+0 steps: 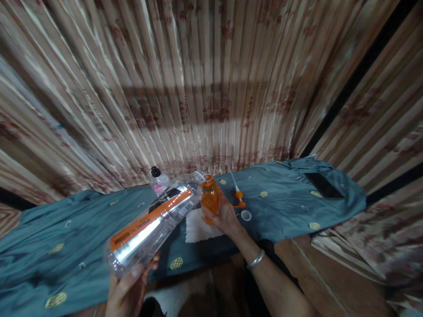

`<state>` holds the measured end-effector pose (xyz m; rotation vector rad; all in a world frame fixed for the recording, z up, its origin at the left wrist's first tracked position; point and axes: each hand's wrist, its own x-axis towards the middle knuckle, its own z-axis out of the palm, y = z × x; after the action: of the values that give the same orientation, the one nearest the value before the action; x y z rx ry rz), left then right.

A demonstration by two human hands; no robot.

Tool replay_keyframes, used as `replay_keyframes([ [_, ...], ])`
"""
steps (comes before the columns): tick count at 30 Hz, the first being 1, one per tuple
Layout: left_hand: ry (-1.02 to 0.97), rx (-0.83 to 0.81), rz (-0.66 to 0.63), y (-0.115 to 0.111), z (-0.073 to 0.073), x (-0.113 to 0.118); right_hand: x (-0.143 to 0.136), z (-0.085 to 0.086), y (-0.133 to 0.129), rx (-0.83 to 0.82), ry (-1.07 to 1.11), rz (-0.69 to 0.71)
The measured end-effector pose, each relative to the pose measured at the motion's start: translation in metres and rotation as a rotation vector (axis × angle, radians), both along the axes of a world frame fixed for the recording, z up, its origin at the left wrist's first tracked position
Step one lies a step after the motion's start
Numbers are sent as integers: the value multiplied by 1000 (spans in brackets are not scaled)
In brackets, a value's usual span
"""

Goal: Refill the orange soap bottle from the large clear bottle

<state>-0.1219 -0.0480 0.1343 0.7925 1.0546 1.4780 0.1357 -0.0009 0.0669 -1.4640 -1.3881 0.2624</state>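
Observation:
My left hand point(132, 284) grips the base of a large clear plastic bottle point(155, 226) with an orange and silver label. The bottle is tilted, its neck up against the mouth of a small orange bottle point(209, 200). Wrapped around that orange bottle is my right hand point(224, 215), which keeps it nearly upright. An orange pump top point(240, 197) with a clear tube lies just right of the right hand. Near it rests a small white round cap point(246, 215). Below the orange bottle a white cloth point(200, 229) is spread out.
A clear bottle with a black cap point(160, 181) stands behind the large bottle. Toward the right end of the teal patterned sheet point(280, 211) lies a black phone point(324, 185). Pleated curtains point(211, 88) hang behind, with a dark pole point(350, 88) at the right.

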Motion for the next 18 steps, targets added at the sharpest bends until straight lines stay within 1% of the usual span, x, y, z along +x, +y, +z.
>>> replay_keyframes([
  [4, 34, 105, -22, 0, 5, 4, -1, 1, 0, 17, 1, 3],
  [7, 62, 157, -20, -1, 6, 5, 0, -1, 1, -4, 1, 8],
  [11, 91, 174, -22, -3, 6, 6, 2, -4, 1, -29, 16, -2],
  [16, 117, 197, -25, -5, 7, 6, 3, -2, -1, -11, 7, 38],
  [18, 119, 213, -25, -6, 8, 6, 3, -2, -1, -14, 6, 28],
])
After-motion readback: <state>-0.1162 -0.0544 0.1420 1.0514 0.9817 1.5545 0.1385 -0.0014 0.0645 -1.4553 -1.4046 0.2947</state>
